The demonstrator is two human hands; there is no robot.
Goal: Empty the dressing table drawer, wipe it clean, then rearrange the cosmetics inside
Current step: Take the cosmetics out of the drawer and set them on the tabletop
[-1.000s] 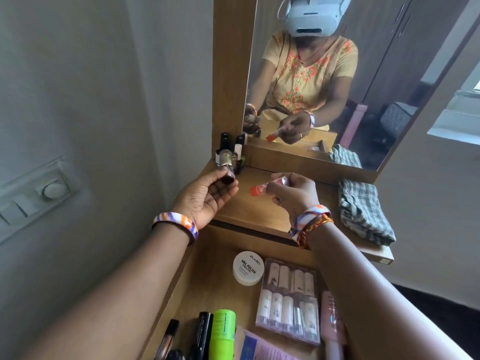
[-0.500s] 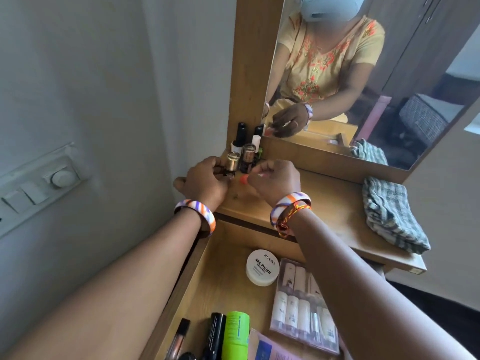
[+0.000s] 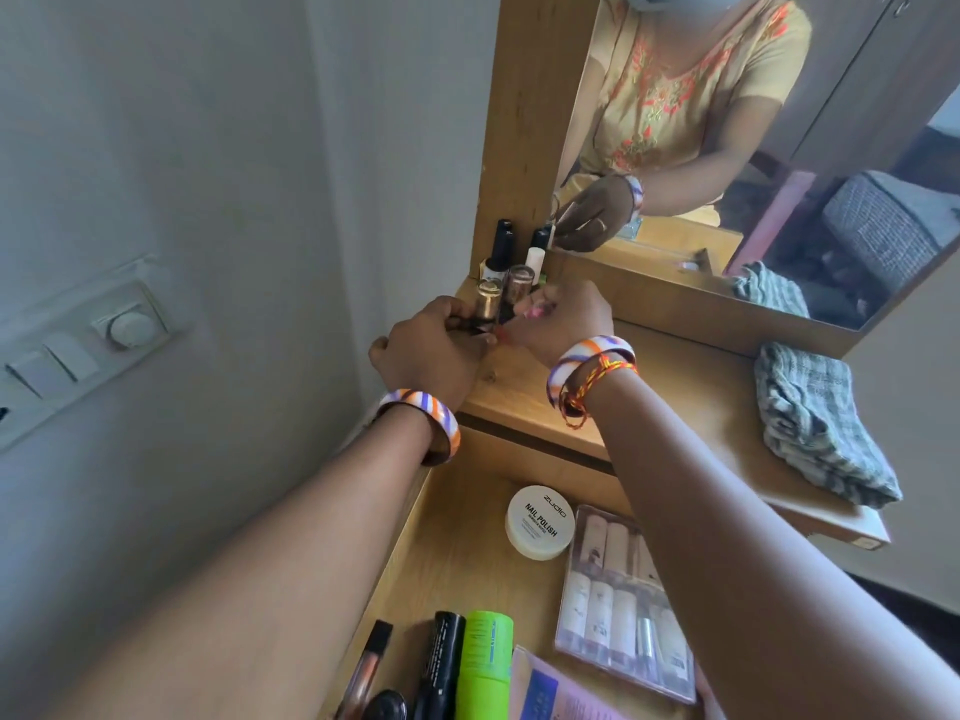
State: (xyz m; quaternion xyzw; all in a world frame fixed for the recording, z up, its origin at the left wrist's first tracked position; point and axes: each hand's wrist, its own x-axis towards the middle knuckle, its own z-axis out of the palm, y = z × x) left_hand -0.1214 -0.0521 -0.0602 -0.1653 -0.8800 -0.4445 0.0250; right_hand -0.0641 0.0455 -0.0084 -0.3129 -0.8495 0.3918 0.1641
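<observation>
Grey wall with a switch plate (image 3: 88, 345) fills the left side, and the wooden dressing table (image 3: 691, 387) stands against it with its mirror (image 3: 779, 148) rising from the back edge. At the table top's back left corner stands a cluster of nail polish bottles (image 3: 501, 257), black-capped and gold-capped. The left hand (image 3: 431, 350) reaches into that corner with its fingers curled round the base of a gold-capped bottle (image 3: 488, 301). Just beside it, the right hand (image 3: 563, 319) pinches a small pink-orange item (image 3: 532, 310), too hidden to name. A folded checked cloth (image 3: 821, 423) lies at the right edge of the top. Below, the open drawer (image 3: 457, 553) holds a dark slim tube (image 3: 366, 662), a black mascara (image 3: 441, 662) and a lime-green tube (image 3: 483, 662) along its near left side, a round white tub (image 3: 540, 522) reading "zudio NAIL POLISH" toward the back, a clear pack of small bottles (image 3: 618, 600) to the right, and a lilac card (image 3: 550, 693), its print unreadable.
</observation>
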